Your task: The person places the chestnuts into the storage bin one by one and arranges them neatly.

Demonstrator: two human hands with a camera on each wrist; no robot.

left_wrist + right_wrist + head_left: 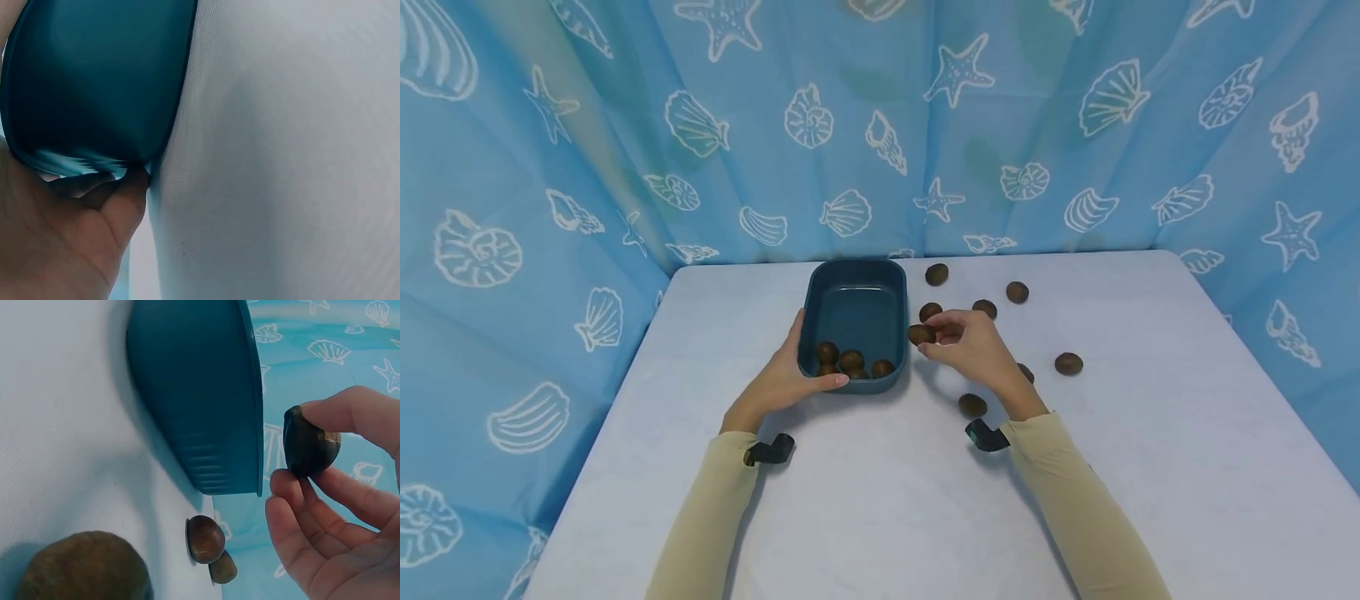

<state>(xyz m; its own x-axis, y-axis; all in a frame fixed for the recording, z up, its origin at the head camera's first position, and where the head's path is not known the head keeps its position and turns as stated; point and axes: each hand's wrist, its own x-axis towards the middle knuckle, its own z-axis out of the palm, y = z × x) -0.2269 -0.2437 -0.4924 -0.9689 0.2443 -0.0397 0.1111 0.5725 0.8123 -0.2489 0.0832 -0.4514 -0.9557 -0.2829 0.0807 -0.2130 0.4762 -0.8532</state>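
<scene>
A deep blue rectangular plastic tub (pixel 861 321) stands on the table with several chestnuts (pixel 852 360) gathered at its near end. The left hand (pixel 782 375) holds the tub by its near left corner, thumb along the near wall and fingers on the left side. Just right of the tub, the right hand (pixel 966 342) pinches one brown chestnut (pixel 311 445) between thumb and fingertips. In the right wrist view that chestnut is level with the tub's rim, apart from it. The left wrist view shows the tub's outside wall (pixel 100 81) but not its contents.
More chestnuts lie loose on the white table (pixel 880 500) right of the tub, among them one at the back (pixel 937 274), one farther right (pixel 1069 363) and one near the right wrist (pixel 972 406). A blue shell-patterned curtain (pixel 865 125) hangs behind the table.
</scene>
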